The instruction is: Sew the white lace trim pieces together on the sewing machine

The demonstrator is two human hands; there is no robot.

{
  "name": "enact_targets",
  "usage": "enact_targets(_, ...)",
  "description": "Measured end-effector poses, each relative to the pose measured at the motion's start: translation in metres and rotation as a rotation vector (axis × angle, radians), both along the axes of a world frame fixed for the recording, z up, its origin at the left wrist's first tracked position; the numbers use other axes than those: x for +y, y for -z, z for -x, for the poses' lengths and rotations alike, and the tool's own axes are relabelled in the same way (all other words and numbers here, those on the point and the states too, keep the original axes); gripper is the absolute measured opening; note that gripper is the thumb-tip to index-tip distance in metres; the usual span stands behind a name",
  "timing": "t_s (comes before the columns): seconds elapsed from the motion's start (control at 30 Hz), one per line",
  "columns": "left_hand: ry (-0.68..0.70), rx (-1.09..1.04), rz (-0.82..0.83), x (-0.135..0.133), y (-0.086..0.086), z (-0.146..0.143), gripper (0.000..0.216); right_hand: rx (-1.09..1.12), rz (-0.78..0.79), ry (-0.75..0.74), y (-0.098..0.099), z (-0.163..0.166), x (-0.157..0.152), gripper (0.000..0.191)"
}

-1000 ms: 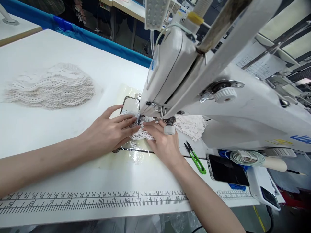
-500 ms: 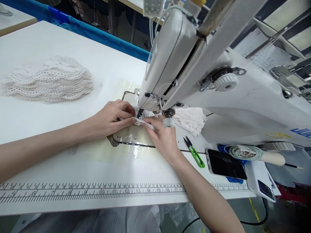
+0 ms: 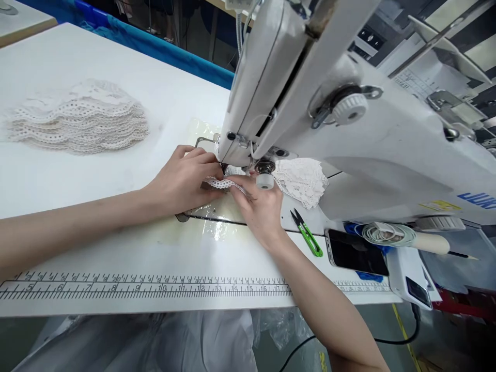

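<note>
A strip of white lace (image 3: 220, 183) lies under the head of the sewing machine (image 3: 267, 77), its scalloped edge turned toward me. My left hand (image 3: 189, 178) is closed on its left part, thumb below and fingers above, close to the presser foot (image 3: 224, 168). From the other side my right hand (image 3: 260, 206) pinches the right part of the strip between thumb and fingers. The machine head and its white knob hide some of my right fingertips. Just behind that hand, more white lace pieces (image 3: 302, 181) lie on the machine bed.
A layered stack of lace (image 3: 79, 121) sits at the left of the white table. Right of my right hand are green thread snips (image 3: 307, 233), a phone (image 3: 356, 252) and a coil of pale cord (image 3: 389, 234). A printed ruler (image 3: 163, 287) runs along the front edge.
My left hand has shifted its grip on the lace, fingers now bunched over it, and the strip's edge curves up more. The whole view has tilted slightly, so things sit higher.
</note>
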State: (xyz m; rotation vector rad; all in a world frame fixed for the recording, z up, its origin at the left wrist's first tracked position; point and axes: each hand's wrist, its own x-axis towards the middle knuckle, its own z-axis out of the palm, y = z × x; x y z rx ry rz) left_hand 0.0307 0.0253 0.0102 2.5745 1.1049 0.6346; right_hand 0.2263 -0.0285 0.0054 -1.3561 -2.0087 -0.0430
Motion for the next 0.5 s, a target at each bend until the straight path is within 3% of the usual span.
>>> enact_targets(0.17,-0.073,0.032,-0.123,-0.001,0.003,-0.009,0.018,-0.072,0.013,0.027,-0.002,-0.001,0.001,0.028)
enact_targets(0.5,0.028,0.038,-0.03,0.002,-0.005,0.003,0.023,-0.115,0.06,0.066,-0.002,0.001,0.004,0.022)
